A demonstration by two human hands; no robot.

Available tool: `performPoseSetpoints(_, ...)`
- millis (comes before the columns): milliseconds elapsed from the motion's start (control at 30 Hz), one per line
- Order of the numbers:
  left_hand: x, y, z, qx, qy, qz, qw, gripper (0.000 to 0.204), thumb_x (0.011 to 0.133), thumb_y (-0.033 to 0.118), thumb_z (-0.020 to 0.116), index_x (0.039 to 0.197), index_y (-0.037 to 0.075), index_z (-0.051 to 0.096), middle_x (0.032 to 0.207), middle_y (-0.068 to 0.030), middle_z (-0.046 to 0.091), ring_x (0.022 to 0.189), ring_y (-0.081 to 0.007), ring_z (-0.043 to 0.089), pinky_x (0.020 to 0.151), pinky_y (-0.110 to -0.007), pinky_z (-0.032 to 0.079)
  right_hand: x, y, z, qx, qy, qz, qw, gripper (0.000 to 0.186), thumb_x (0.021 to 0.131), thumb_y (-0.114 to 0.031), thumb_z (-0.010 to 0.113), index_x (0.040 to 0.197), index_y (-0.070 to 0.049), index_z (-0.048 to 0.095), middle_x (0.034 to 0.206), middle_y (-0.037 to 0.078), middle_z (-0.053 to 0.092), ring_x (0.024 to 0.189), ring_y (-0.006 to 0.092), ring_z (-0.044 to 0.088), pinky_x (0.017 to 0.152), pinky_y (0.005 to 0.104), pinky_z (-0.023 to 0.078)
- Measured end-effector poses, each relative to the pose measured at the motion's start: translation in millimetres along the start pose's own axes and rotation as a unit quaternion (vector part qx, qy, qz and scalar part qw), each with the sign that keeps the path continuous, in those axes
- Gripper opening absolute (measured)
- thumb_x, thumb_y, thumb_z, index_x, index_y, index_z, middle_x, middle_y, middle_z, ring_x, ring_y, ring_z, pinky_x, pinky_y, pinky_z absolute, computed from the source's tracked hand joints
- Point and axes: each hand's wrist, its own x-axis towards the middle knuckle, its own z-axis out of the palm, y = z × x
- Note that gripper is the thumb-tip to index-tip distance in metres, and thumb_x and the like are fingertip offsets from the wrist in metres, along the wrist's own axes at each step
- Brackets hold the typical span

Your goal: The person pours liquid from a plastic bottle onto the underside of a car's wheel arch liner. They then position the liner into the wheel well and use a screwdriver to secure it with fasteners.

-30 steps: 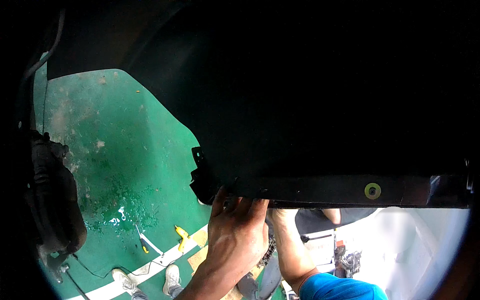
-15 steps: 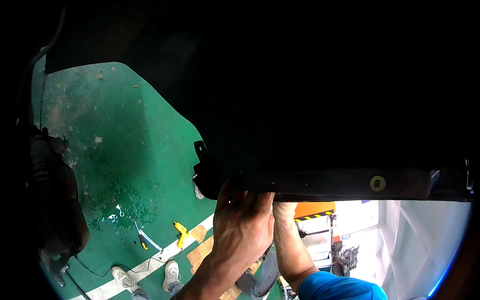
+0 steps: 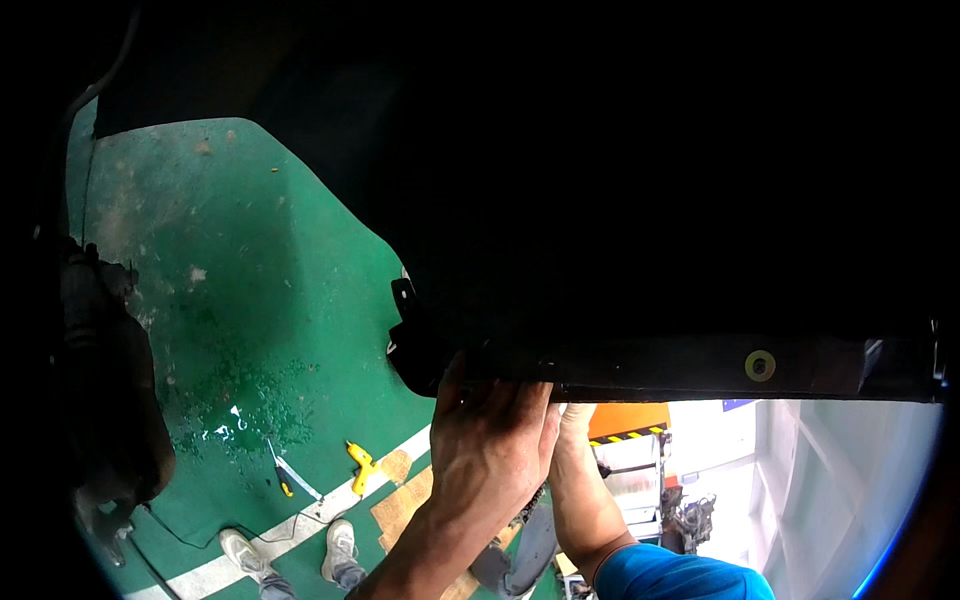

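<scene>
dark panel edge point(image 3: 660, 375) being touched by left hand point(image 3: 490, 440), right hand point(image 3: 573, 422) near | fingertips being hidden, opening/grip can't tell | what's done/remaining not being shown tbh

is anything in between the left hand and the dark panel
Nothing visible is: the left hand is directly against the lower edge of the dark panel, though shadow hides the exact contact. The right hand is close beside it, not in between.

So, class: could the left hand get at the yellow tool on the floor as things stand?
Probably not: the left hand is at the edge of the dark panel, while the yellow tool lies on the green floor, seemingly out of reach, though nothing visible covers it.
</scene>
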Motion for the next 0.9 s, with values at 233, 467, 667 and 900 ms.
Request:
performPoseSetpoints(233,1.8,1.4,1.4,0.0,0.013,0.003,1.0,0.051,0.081,0.013,0.069,0.128,0.002,0.053,0.115,-0.0231,0.063,0.11,-0.0388,0.06,0.108,-0.056,0.033,-0.7,-2.0,1.9,-0.003,-0.002,-0.003,1.0,0.052,0.081,-0.03,0.081,0.121,-0.006,0.058,0.114,0.006,0.062,0.102,0.0182,0.06,0.088,0.0337,0.053)
performPoseSetpoints(467,1.2,-1.2,1.7,0.012,0.01,0.004,1.0,0.049,0.083,0.014,0.067,0.129,0.003,0.053,0.115,-0.0222,0.063,0.112,-0.0383,0.059,0.109,-0.054,0.032,2.7,-1.5,4.4,0.0,-0.002,-0.011,1.0,0.052,0.081,-0.03,0.081,0.121,-0.006,0.058,0.113,0.006,0.062,0.102,0.0182,0.06,0.088,0.0336,0.053)
performPoseSetpoints(667,0.9,-1.9,-3.9,-0.006,-0.004,0.014,1.0,0.047,0.086,0.013,0.062,0.131,0.005,0.051,0.117,-0.0211,0.062,0.111,-0.0372,0.059,0.109,-0.052,0.031,6.3,-1.6,6.5,0.007,-0.002,-0.019,1.0,0.052,0.081,-0.03,0.081,0.121,-0.006,0.058,0.113,0.005,0.062,0.101,0.0182,0.06,0.088,0.0336,0.053)
performPoseSetpoints(900,2.1,2.0,-5.9,-0.032,-0.01,-0.002,0.999,0.036,0.093,0.011,0.053,0.129,0.005,0.053,0.112,-0.0202,0.064,0.106,-0.0366,0.06,0.107,-0.052,0.033,6.5,-12.7,16.6,0.027,-0.018,-0.007,0.999,0.047,0.08,-0.027,0.081,0.116,-0.006,0.059,0.105,0.004,0.063,0.091,0.0152,0.062,0.077,0.0297,0.055)
